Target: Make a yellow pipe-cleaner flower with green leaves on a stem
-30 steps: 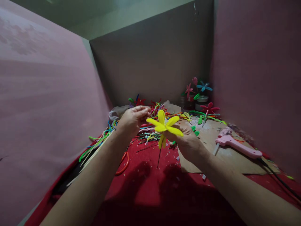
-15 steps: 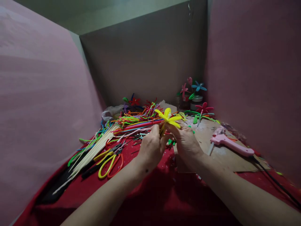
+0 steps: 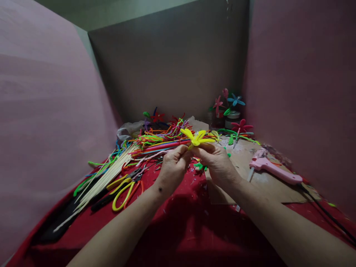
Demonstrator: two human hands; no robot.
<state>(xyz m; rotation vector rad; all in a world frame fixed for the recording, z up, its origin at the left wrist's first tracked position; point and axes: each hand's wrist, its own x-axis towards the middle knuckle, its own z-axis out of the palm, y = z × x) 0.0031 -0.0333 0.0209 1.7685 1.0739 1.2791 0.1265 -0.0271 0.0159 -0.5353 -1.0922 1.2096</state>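
Note:
A yellow pipe-cleaner flower [image 3: 196, 138] with several fuzzy petals is held up above the table, its petals spread and a pale centre showing. Underneath the petals, my left hand [image 3: 175, 165] is closed, thumb and forefinger pinching the base of the flower. My right hand [image 3: 218, 161] is closed on the same flower from the other side, fingertips close to the left ones. The fingers hide most of the stem. Just beyond the hands lies a bundle of coloured pipe cleaners [image 3: 160, 145].
A pink glue gun [image 3: 275, 170] rests on a cardboard sheet [image 3: 250, 193] at the right, its cord trailing off. Wooden sticks [image 3: 107, 176], pliers [image 3: 121, 182] and yellow-handled scissors [image 3: 122, 196] lie left on red cloth [image 3: 178, 237]. Finished flowers [image 3: 236, 100] stand behind by a jar [image 3: 232, 120].
The flower has tipped, so its petals look flatter, and its stem is now hidden by the fingers. My left hand has shifted slightly left; the view has moved a little.

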